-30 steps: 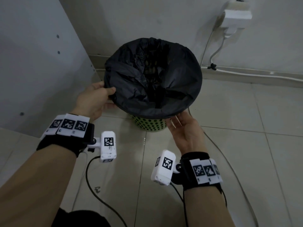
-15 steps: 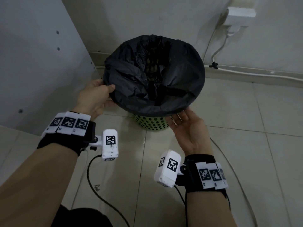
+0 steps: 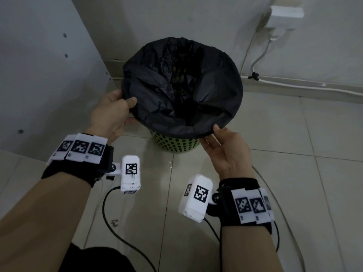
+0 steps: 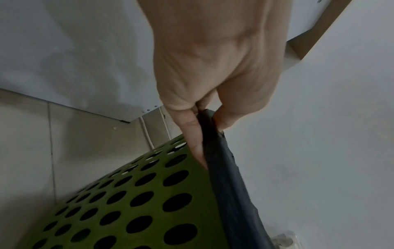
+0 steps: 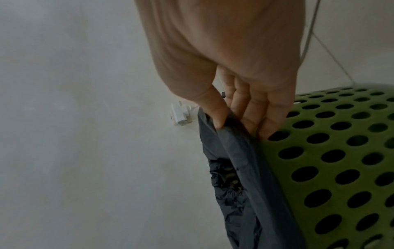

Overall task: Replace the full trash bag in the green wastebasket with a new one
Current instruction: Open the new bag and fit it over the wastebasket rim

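A green wastebasket (image 3: 174, 146) with round holes stands on the tiled floor by the wall. A black trash bag (image 3: 182, 89) lines it, its edge folded over the rim. My left hand (image 3: 115, 112) pinches the bag's folded edge at the rim's left side, thumb on top, fingers underneath. In the left wrist view that hand (image 4: 204, 116) holds the dark bag edge (image 4: 230, 176) against the green wastebasket (image 4: 132, 202). My right hand (image 3: 222, 142) pinches the bag edge at the near right of the rim; the right wrist view shows its thumb (image 5: 215, 109) on the bag (image 5: 236, 160).
A grey cabinet panel (image 3: 39, 71) stands close on the left of the basket. A white wall socket with plug (image 3: 282, 18) and a white cable (image 3: 294, 85) run along the skirting behind. Black wrist-camera cables (image 3: 117, 232) lie on the floor tiles near me.
My right hand has moved up and to the right from under the basket's near side and has taken hold of the bag edge. The left hand keeps its hold on the left rim.
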